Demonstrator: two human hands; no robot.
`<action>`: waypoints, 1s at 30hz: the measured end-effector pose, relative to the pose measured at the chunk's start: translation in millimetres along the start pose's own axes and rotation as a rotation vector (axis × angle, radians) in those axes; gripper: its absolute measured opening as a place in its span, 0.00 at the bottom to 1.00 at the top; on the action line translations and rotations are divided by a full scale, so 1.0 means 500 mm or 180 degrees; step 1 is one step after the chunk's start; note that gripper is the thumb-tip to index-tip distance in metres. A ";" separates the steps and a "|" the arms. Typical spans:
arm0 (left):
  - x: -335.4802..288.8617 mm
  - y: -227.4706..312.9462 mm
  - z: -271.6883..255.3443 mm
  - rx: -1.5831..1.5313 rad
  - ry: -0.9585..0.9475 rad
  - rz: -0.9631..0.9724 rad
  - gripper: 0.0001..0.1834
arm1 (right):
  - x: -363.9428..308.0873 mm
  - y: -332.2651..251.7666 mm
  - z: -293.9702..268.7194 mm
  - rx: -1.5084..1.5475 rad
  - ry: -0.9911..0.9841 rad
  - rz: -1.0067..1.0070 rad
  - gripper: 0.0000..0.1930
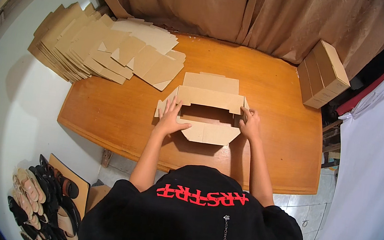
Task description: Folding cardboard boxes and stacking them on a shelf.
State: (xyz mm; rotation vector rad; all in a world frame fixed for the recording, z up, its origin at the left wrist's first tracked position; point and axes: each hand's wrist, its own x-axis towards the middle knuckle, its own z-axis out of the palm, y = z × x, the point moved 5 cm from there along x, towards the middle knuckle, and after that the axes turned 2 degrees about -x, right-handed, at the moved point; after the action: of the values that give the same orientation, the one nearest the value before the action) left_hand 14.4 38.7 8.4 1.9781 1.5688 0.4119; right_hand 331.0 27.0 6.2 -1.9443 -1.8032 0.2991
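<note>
A partly folded brown cardboard box (209, 97) lies near the front of the wooden table, its middle open and its flaps spread outward. The near flap (207, 133) slopes toward me, with its corners cut at an angle. Fingers spread, my left hand (170, 119) rests against the left side of the box, thumb over the near left corner. My right hand (249, 123) is at the right side, its fingers bent around the edge of the side panel. The fingertips of that hand are partly hidden by the cardboard.
Several flat cardboard blanks (109, 46) are piled at the table's far left, overlapping its edge. Folded boxes (324, 74) stand together at the far right corner. A brown curtain (207, 5) hangs behind the table (274, 155). Shoes (46, 198) sit at the lower left.
</note>
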 end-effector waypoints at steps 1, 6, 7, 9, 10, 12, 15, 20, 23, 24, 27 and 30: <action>0.001 0.009 0.003 0.0387 -0.0161 -0.0132 0.61 | -0.001 -0.003 -0.003 0.0001 -0.0003 -0.0006 0.25; 0.016 0.057 0.027 0.0524 -0.0126 0.0164 0.58 | -0.015 0.031 -0.022 0.0121 0.1099 0.0644 0.24; 0.020 0.065 0.035 0.0551 -0.0158 0.0213 0.58 | -0.012 0.044 -0.019 0.0117 0.1103 0.0648 0.24; 0.023 0.071 0.043 0.0605 -0.0206 0.0237 0.59 | -0.019 0.124 -0.017 0.0432 0.1250 0.1682 0.25; 0.024 0.074 0.046 0.0622 -0.0222 0.0232 0.59 | -0.008 0.166 -0.001 0.1620 0.0985 0.1718 0.24; 0.022 0.074 0.049 0.0629 -0.0239 0.0218 0.59 | -0.006 0.198 0.001 0.2389 0.0816 0.1757 0.22; 0.018 0.069 0.042 0.0502 -0.0177 0.0230 0.58 | 0.002 0.146 -0.009 0.3468 0.0534 0.1572 0.18; 0.019 0.077 0.042 0.0669 -0.0333 0.0156 0.49 | 0.044 0.061 -0.012 0.2930 0.0416 0.0710 0.14; 0.018 0.072 0.045 0.0596 -0.0148 0.0232 0.49 | 0.066 0.009 0.010 0.2146 0.0537 0.0267 0.16; 0.019 0.069 0.049 0.0594 -0.0143 0.0221 0.49 | 0.068 -0.017 0.012 0.1587 0.0644 0.0121 0.21; 0.022 0.070 0.049 0.0609 -0.0032 0.0225 0.53 | 0.063 -0.052 0.039 0.0970 0.0475 0.0358 0.34; 0.022 0.062 0.050 0.0633 -0.0002 0.0155 0.56 | 0.052 -0.090 0.032 0.0382 0.0237 0.0523 0.37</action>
State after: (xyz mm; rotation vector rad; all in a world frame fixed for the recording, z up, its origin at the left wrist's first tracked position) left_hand 55.8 38.9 6.5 2.1687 1.6177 0.2833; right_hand 286.9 56.6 17.5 -1.9948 -1.5458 0.3749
